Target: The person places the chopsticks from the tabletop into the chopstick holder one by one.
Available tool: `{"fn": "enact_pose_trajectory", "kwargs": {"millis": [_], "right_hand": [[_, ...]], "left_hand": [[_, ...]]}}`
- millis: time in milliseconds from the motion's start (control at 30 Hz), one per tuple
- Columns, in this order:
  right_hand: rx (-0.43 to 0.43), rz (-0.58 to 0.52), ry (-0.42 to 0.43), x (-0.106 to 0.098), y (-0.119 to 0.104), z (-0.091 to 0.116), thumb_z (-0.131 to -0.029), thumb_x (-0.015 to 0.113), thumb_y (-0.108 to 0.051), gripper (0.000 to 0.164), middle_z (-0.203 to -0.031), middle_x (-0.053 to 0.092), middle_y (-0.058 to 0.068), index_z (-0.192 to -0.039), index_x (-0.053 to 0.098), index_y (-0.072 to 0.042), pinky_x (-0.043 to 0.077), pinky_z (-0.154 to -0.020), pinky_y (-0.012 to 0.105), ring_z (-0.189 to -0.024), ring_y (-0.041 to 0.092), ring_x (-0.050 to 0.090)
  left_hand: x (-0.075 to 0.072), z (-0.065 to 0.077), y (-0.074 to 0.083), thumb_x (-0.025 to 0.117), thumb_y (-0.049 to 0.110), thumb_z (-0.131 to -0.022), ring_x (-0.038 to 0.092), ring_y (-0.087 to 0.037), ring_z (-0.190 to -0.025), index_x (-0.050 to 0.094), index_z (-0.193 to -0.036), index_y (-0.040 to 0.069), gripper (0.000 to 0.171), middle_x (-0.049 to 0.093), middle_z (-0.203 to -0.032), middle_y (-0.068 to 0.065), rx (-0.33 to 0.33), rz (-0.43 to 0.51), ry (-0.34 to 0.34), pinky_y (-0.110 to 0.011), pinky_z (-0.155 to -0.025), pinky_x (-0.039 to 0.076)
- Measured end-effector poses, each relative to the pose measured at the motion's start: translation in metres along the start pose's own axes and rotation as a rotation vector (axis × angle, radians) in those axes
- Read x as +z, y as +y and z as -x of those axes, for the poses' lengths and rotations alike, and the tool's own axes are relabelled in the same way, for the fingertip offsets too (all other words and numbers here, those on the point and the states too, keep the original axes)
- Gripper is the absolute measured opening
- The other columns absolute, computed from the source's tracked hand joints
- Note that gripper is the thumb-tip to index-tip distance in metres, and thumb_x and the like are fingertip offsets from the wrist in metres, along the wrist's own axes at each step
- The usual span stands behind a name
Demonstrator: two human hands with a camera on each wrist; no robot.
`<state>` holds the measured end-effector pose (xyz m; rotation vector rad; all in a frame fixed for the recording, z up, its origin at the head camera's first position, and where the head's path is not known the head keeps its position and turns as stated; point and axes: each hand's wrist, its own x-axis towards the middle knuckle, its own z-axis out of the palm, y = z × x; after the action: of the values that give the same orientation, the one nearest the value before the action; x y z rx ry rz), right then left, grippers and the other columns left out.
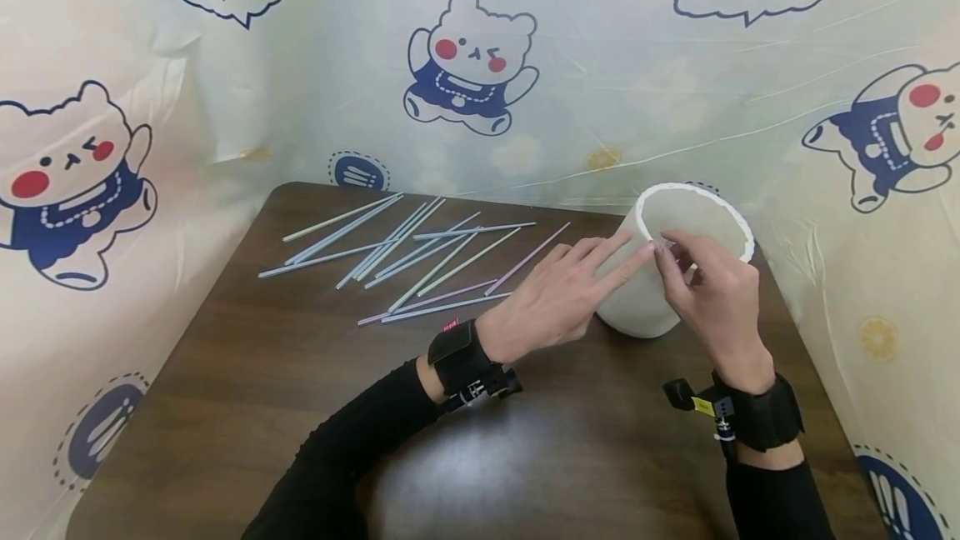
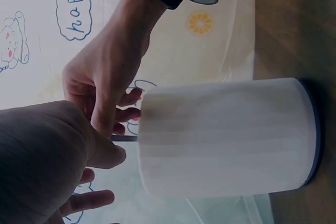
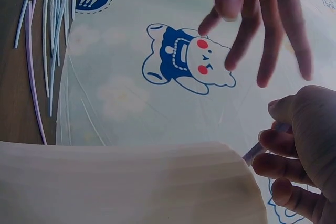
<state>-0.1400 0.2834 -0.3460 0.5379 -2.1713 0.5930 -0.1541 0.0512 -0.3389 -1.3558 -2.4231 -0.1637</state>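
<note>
My right hand (image 1: 716,290) pinches a thin purplish stick (image 3: 257,149) by its upper end. The lower part of that stick passes behind the rim of a white cylindrical bin (image 1: 637,298), where the wall hides it. Standing upright on the table, the bin has a bright white rim (image 1: 738,215). My left hand (image 1: 551,294) is beside the right one with its fingers extended. Its index fingertip is near the right fingertips; whether they touch I cannot tell. In the left wrist view, the stick (image 2: 124,138) shows between the right hand and the bin.
Several thin blue, purple and pale green sticks (image 1: 450,233) lie scattered and partly crossed at the back left of the brown table (image 1: 262,365). A patterned curtain (image 1: 600,65) hangs round the table's back and sides.
</note>
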Motion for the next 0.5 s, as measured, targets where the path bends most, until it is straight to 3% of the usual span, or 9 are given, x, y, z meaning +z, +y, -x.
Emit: {"fn": "enact_pose_trajectory", "kwargs": {"millis": [133, 200, 333, 500], "right_hand": [[0.032, -0.012, 0.007, -0.001, 0.0, 0.002, -0.085, 0.083, 0.002, 0.026, -0.083, 0.072, 0.023, -0.109, 0.076, 0.006, 0.039, -0.072, 0.008, -0.069, 0.033, 0.064], [0.039, -0.02, 0.008, -0.002, -0.001, 0.002, -0.085, 0.084, 0.001, 0.025, -0.083, 0.072, 0.022, -0.108, 0.077, 0.005, 0.039, -0.071, 0.008, -0.07, 0.031, 0.063], [0.029, -0.042, 0.007, -0.003, -0.003, 0.003, -0.087, 0.081, -0.006, 0.022, -0.08, 0.071, 0.02, -0.106, 0.077, 0.004, 0.04, -0.069, 0.01, -0.069, 0.028, 0.06], [-0.012, -0.073, 0.012, -0.003, -0.004, 0.005, -0.096, 0.071, -0.02, 0.027, -0.079, 0.07, 0.019, -0.104, 0.076, 0.005, 0.041, -0.07, 0.01, -0.069, 0.026, 0.058]], "left_hand": [[0.005, 0.005, -0.007, 0.067, 0.016, -0.1, 0.066, -0.021, -0.123, 0.061, -0.147, 0.015, 0.047, 0.07, -0.137, -0.004, -0.021, -0.027, -0.012, -0.032, -0.093, 0.058], [0.01, 0.01, -0.015, 0.067, 0.011, -0.097, 0.07, -0.021, -0.109, 0.07, -0.131, 0.014, 0.034, 0.075, -0.118, -0.002, -0.051, -0.025, 0.001, -0.032, -0.084, 0.059], [0.021, 0.024, -0.037, 0.071, 0.0, -0.087, 0.071, -0.024, -0.086, 0.072, -0.111, 0.01, 0.026, 0.074, -0.094, -0.003, -0.143, -0.03, 0.032, -0.034, -0.067, 0.056], [0.035, 0.041, -0.062, 0.077, 0.002, -0.087, 0.069, -0.023, -0.075, 0.072, -0.105, 0.007, 0.019, 0.073, -0.087, -0.005, -0.302, -0.017, -0.026, -0.035, -0.061, 0.058]]}}
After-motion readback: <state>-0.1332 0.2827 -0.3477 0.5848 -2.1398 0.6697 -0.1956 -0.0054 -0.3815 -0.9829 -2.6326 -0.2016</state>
